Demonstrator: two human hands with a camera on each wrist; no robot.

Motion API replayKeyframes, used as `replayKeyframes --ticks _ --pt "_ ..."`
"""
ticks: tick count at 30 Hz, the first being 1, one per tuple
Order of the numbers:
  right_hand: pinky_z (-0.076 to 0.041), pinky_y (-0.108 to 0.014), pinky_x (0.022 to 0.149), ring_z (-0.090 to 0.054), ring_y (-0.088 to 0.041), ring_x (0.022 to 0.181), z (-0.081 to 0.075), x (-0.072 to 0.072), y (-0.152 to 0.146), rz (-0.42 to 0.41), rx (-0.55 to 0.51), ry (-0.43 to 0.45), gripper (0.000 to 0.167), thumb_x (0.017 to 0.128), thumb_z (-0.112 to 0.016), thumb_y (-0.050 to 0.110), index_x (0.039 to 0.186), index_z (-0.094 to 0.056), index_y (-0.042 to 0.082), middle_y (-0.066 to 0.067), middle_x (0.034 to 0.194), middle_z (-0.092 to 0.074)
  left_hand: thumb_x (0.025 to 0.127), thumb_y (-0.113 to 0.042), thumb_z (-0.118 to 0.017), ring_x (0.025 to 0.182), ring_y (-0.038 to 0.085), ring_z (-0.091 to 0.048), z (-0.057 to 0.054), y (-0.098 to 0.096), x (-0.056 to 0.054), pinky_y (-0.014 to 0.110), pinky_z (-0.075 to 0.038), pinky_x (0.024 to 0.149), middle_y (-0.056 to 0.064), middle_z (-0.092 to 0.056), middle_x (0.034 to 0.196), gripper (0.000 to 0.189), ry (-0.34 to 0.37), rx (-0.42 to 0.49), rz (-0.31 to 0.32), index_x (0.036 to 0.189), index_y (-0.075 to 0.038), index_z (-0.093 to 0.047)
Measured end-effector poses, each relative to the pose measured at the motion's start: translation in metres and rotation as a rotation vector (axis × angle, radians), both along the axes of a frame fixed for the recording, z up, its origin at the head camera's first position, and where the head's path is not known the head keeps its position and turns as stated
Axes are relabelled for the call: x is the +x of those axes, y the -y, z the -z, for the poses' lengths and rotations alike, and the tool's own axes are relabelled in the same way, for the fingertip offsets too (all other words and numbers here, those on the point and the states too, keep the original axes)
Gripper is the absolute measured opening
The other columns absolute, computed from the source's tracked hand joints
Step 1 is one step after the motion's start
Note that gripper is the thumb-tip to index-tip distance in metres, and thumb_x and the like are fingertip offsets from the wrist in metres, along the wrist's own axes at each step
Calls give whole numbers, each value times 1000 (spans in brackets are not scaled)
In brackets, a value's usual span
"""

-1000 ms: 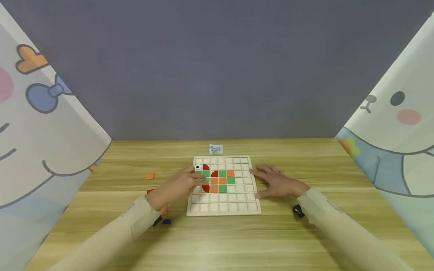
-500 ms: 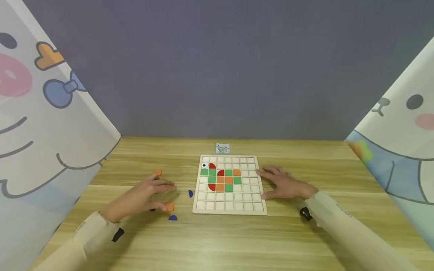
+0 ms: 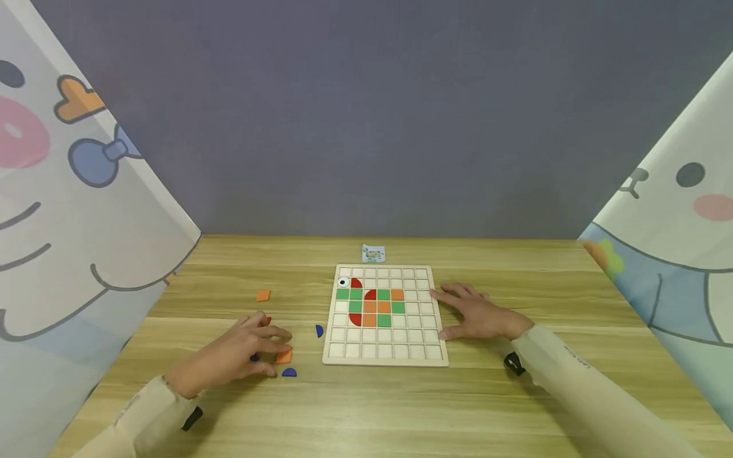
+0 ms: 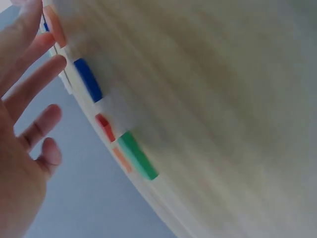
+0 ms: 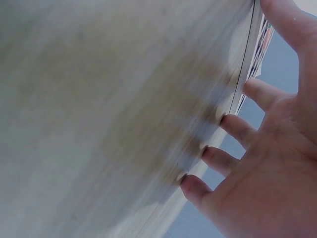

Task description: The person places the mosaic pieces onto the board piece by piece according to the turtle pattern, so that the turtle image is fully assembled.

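My left hand (image 3: 235, 353) hovers among loose tiles left of the board, fingers spread and slightly bent. Its index fingertip is at an orange square tile (image 3: 284, 357); whether it touches is unclear. Blue half-round pieces (image 3: 289, 373) lie around that hand, and a red piece (image 3: 268, 320) peeks out behind it. The left wrist view also shows a green tile (image 4: 137, 156) that the hand hides from the head view. The wooden grid board (image 3: 386, 351) carries green, orange and red tiles plus an eye piece (image 3: 343, 282). My right hand (image 3: 481, 315) touches the board's right edge with extended fingers.
A small printed card (image 3: 373, 254) lies beyond the board's far edge. Another orange tile (image 3: 263, 295) rests farther back on the left, and a blue half-round (image 3: 319, 331) sits just beside the board. A grey panel (image 3: 389, 127) rises behind the table.
The left hand has withdrawn from the board to the loose tiles on the left, its fingers now lower by the orange tile. The right hand has stayed at the board's edge.
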State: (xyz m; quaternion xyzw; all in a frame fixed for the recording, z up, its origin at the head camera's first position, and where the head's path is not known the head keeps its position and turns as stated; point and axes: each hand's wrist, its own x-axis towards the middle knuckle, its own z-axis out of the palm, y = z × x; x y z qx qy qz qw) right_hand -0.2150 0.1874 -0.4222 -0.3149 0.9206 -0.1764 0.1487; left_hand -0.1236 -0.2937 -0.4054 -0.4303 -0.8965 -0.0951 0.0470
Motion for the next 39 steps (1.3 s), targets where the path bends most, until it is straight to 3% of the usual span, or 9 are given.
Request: replayKeyframes --ticks 8,15,20,25,29,34,39 --pt "-17 -73 94 -11 -44 136 -1 3 1 17 6 -1 92 79 -64 61 150 -27 16 -18 152 -18 64 -21 -87 76 7 -34 -1 -11 -1 25 -32 66 -15 -64 89 24 -62 -3 -7 86 -21 -76" --pt "-17 -72 94 -12 -45 136 -1 5 0 10 6 6 91 81 -63 61 151 -26 15 -19 151 -18 61 -8 -88 73 6 -39 -2 -18 -8 20 -39 61 -11 -64 80 23 -103 37 58 79 -15 -74" --pt "-17 -72 95 -11 -44 137 -1 3 0 7 5 16 92 81 -62 62 151 -25 16 -18 152 -17 61 -5 -87 76 8 -44 -15 -31 -20 18 -44 62 -8 -62 79 25 -182 89 64 79 -14 -71" --pt "-15 -73 95 -10 -44 137 0 1 -1 4 9 19 92 81 -61 62 152 -23 17 -18 152 -16 68 -8 -85 79 10 -47 -34 -68 -35 20 -45 65 -6 -62 82 19 -179 111 62 81 -14 -71" --pt "-14 -74 94 -10 -45 136 -2 1 -1 4 -2 24 91 82 -63 59 151 -24 15 -20 152 -16 73 -9 -82 79 12 -47 -41 -108 -47 23 -46 72 -6 -62 82 14 -150 114 73 81 -14 -71" --pt "-13 -74 95 -9 -44 137 -3 1 1 -2 -4 32 91 82 -62 59 151 -24 15 -20 152 -16 76 -11 -80 75 11 -41 -41 -151 -60 21 -41 66 -7 -63 76 7 -86 106 82 79 -14 -74" --pt "-13 -74 95 -10 -44 137 -4 1 1 1 15 29 91 82 -62 60 151 -24 15 -19 152 -16 78 -16 -79 71 9 -40 -36 -187 -72 20 -36 65 -9 -65 76 4 -55 13 85 81 -15 -76"
